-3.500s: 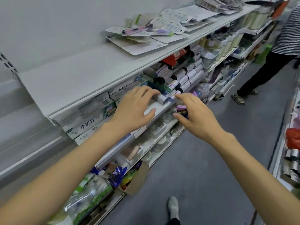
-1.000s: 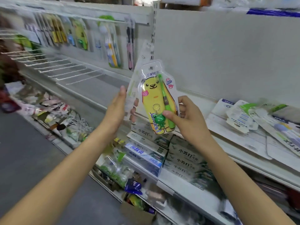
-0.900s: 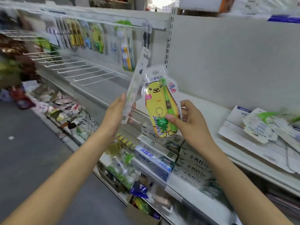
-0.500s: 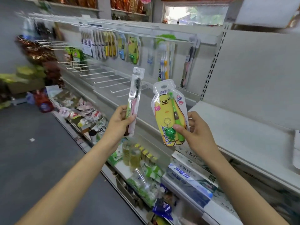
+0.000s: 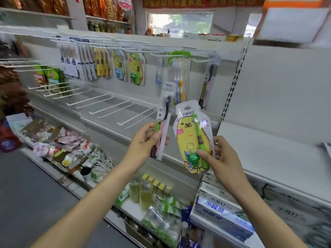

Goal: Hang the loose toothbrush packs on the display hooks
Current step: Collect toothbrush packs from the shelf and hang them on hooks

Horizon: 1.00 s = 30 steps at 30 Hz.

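My left hand point(image 5: 143, 140) grips a narrow toothbrush pack point(image 5: 165, 111) with a black and pink brush, held upright. My right hand point(image 5: 221, 156) pinches the lower edge of a yellow bear-shaped toothbrush pack point(image 5: 189, 133) that carries a green brush and a green frog charm. Both packs are held in front of the display. Behind them, a top row of white hooks point(image 5: 161, 54) carries hanging toothbrush packs, among them a matching yellow bear pack point(image 5: 136, 68). A lower row of bare white hooks point(image 5: 111, 106) juts out below.
A white shelf point(image 5: 268, 154) runs to the right of the hook panel. Toothpaste boxes point(image 5: 222, 217) sit under it. Lower shelves at left hold mixed small goods point(image 5: 62, 147). The grey aisle floor point(image 5: 26, 203) lies at bottom left.
The view swung left from the shelf of loose packs to the hook display. Both hands now hold a pack each, and the two packs have moved apart and closer to the hooks.
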Motion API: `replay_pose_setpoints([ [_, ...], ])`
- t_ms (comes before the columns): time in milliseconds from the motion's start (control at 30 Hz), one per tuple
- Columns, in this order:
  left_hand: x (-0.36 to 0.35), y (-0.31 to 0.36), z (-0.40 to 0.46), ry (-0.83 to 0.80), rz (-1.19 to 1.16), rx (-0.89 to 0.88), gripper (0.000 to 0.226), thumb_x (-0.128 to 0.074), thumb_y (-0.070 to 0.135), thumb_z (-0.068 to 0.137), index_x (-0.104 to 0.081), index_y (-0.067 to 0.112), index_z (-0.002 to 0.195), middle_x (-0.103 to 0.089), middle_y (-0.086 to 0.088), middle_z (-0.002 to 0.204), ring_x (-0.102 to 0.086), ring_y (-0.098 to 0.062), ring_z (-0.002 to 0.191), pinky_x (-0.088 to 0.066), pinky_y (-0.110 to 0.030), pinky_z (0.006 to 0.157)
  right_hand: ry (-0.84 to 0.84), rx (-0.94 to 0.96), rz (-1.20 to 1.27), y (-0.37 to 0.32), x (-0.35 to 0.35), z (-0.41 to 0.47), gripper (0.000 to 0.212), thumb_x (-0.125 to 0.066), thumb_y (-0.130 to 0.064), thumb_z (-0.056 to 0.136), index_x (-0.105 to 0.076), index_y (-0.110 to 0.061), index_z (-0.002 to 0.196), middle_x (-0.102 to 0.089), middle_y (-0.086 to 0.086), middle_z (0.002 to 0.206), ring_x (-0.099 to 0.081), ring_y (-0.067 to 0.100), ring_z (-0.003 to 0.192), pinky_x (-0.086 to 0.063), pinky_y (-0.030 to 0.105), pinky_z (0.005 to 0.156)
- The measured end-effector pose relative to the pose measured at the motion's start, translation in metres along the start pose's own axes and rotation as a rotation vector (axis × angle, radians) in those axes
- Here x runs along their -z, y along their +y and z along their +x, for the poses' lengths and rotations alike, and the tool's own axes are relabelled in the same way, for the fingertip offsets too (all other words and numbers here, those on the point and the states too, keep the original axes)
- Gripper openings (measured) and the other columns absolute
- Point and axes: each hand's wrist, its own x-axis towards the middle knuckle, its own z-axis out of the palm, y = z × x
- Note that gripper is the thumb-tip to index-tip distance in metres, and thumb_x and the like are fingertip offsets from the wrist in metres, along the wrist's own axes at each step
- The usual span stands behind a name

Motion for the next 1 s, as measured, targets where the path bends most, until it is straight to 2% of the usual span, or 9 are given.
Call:
replay_pose_setpoints([
  [133, -0.017, 0.002, 0.023, -0.059, -0.018, -0.072, 0.019, -0.052, 0.012, 0.102, -0.061, 0.011, 0.119, -0.077, -0.009, 0.102, -0.074, -0.023, 0.095, -0.058, -0.026, 0.08, 0.076, 0.011, -0.06, 0.002, 0.02, 0.005, 0.022, -0.075, -0.029, 0.087, -0.058, -0.025, 0.101, -0.074, -0.018, 0.093, -0.071, 0.002, 0.084, -0.058, 0.029, 0.07],
  [200, -0.025, 0.004, 0.031, -0.062, -0.031, -0.096, 0.017, -0.052, 0.012, 0.102, -0.062, 0.018, 0.114, -0.078, -0.005, 0.1, -0.074, -0.02, 0.094, -0.057, -0.024, 0.081, 0.095, 0.018, -0.075, 0.003, 0.032, 0.008, 0.022, -0.075, -0.029, 0.087, -0.058, -0.026, 0.102, -0.074, -0.018, 0.094, -0.071, 0.002, 0.083, -0.057, 0.025, 0.069],
  [300, -0.033, 0.009, 0.041, -0.073, -0.063, -0.123, 0.016, -0.053, 0.011, 0.101, -0.063, 0.019, 0.112, -0.078, -0.006, 0.099, -0.074, -0.02, 0.09, -0.057, -0.024, 0.078, 0.111, 0.02, -0.078, 0.003, 0.045, 0.013, 0.022, -0.074, -0.027, 0.088, -0.059, -0.026, 0.103, -0.074, -0.019, 0.092, -0.071, 0.0, 0.082, -0.055, 0.018, 0.066],
  [433, -0.035, 0.012, 0.049, -0.081, -0.102, -0.149, 0.016, -0.054, 0.011, 0.099, -0.062, 0.014, 0.113, -0.077, -0.009, 0.098, -0.074, -0.021, 0.085, -0.059, -0.028, 0.077, 0.145, 0.017, -0.048, 0.004, 0.051, 0.02, 0.022, -0.075, -0.024, 0.088, -0.06, -0.025, 0.104, -0.076, -0.009, 0.093, -0.072, 0.004, 0.084, -0.058, 0.022, 0.066],
  [633, -0.028, 0.011, 0.056, -0.114, -0.128, -0.174, 0.016, -0.055, 0.011, 0.099, -0.061, 0.011, 0.114, -0.077, -0.01, 0.097, -0.075, -0.025, 0.083, -0.059, -0.029, 0.076, 0.136, 0.01, -0.079, 0.004, 0.041, 0.021, 0.02, -0.074, -0.021, 0.088, -0.059, -0.023, 0.101, -0.075, -0.017, 0.094, -0.072, 0.004, 0.081, -0.058, 0.021, 0.065],
  [833, -0.018, 0.011, 0.072, -0.209, -0.165, -0.157, 0.026, -0.058, 0.025, 0.091, -0.06, 0.013, 0.115, -0.076, -0.01, 0.097, -0.074, -0.029, 0.083, -0.06, -0.031, 0.076, 0.207, -0.025, -0.085, 0.0, 0.026, 0.023, 0.021, -0.073, -0.023, 0.087, -0.059, -0.022, 0.103, -0.076, -0.012, 0.095, -0.074, 0.008, 0.083, -0.06, 0.029, 0.068],
  [1000, -0.004, 0.004, 0.085, -0.291, -0.182, -0.166, 0.025, -0.058, 0.024, 0.092, -0.061, 0.015, 0.115, -0.076, -0.009, 0.098, -0.074, -0.032, 0.086, -0.061, -0.036, 0.079, 0.277, -0.053, -0.078, -0.007, 0.009, 0.018, 0.022, -0.073, -0.024, 0.086, -0.059, -0.021, 0.103, -0.076, -0.013, 0.095, -0.074, 0.007, 0.083, -0.059, 0.026, 0.067],
])
